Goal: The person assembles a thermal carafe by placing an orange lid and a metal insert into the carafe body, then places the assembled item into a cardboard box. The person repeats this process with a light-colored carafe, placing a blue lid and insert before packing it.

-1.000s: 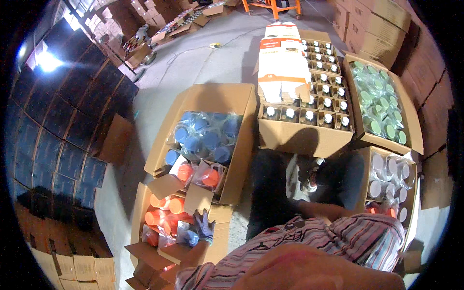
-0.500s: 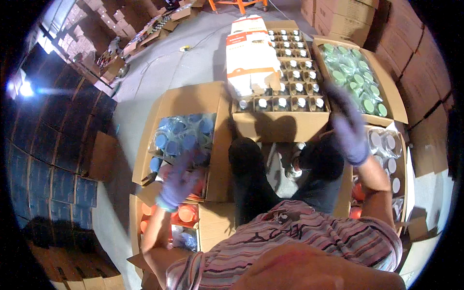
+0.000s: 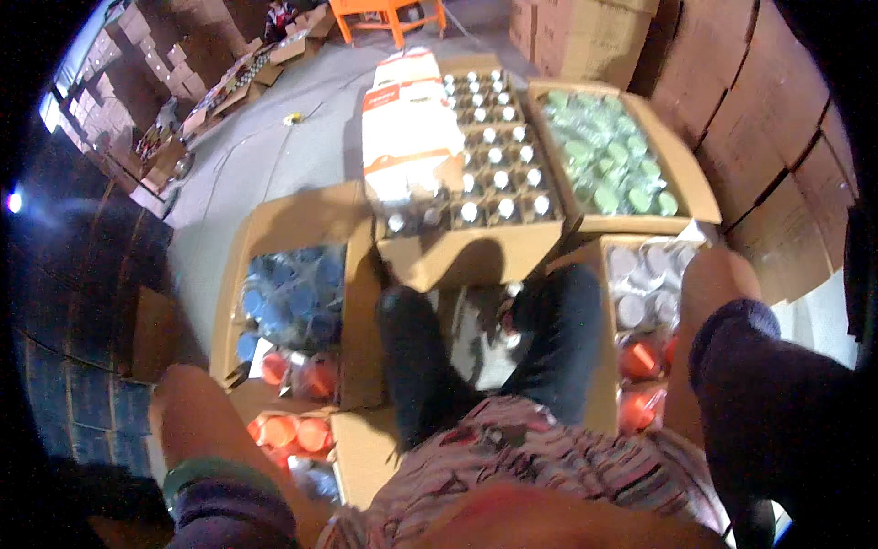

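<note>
My left hand point(image 3: 233, 512), in a purple glove with a green band at the wrist, is raised close at the lower left; its fingers run out of the picture. Large and dark at the lower right is my right hand point(image 3: 777, 403), also gloved in purple and lifted close, its fingers lost in shadow. No held item shows in either. Below the left arm are a carton of blue-capped bottles point(image 3: 283, 293) and one of orange-capped bottles point(image 3: 294, 432). Nearest my right arm are white-capped bottles point(image 3: 631, 311) and red-orange-capped ones point(image 3: 640, 412) in a carton.
Ahead stands a divided carton of white-capped bottles point(image 3: 501, 210), with white-and-orange flattened boxes point(image 3: 412, 137) lying on it. Beside it is a carton of green-capped bottles point(image 3: 608, 165). Stacked cartons point(image 3: 722, 101) rise at the right, dark stacked boxes point(image 3: 78, 302) at the left.
Both hands have left the cartons and come up toward me, the left from over the blue-capped bottles, the right from beside the green-capped ones. The view has shifted, so the cartons sit further left.
</note>
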Demonstrator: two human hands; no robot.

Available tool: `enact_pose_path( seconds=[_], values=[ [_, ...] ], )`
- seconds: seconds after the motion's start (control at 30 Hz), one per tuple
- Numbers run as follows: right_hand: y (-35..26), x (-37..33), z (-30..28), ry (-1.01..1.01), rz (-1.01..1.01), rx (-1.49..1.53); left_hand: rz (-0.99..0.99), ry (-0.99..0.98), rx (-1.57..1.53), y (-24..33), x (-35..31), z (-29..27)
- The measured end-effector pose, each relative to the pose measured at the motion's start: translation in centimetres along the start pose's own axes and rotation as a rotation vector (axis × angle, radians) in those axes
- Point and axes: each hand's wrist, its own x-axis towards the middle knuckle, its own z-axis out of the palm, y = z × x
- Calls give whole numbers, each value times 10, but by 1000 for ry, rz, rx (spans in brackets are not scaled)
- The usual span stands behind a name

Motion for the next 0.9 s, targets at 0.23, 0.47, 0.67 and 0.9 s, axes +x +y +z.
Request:
enact_pose_path(
  seconds=[0.23, 0.47, 0.67, 0.9],
  values=[
    [39, -15, -20, 9, 22, -109, -55, -28, 51, -9, -5, 17],
    [48, -15, 8, -5, 27, -56, -72, -56, 33, -23, 1, 28],
    [44, -13, 1, 1, -62, -112, -44, -28, 39, -31, 4, 45],
    [56, -25, 37, 43, -7, 21, -16, 58, 45, -39, 6, 33]
  ],
)
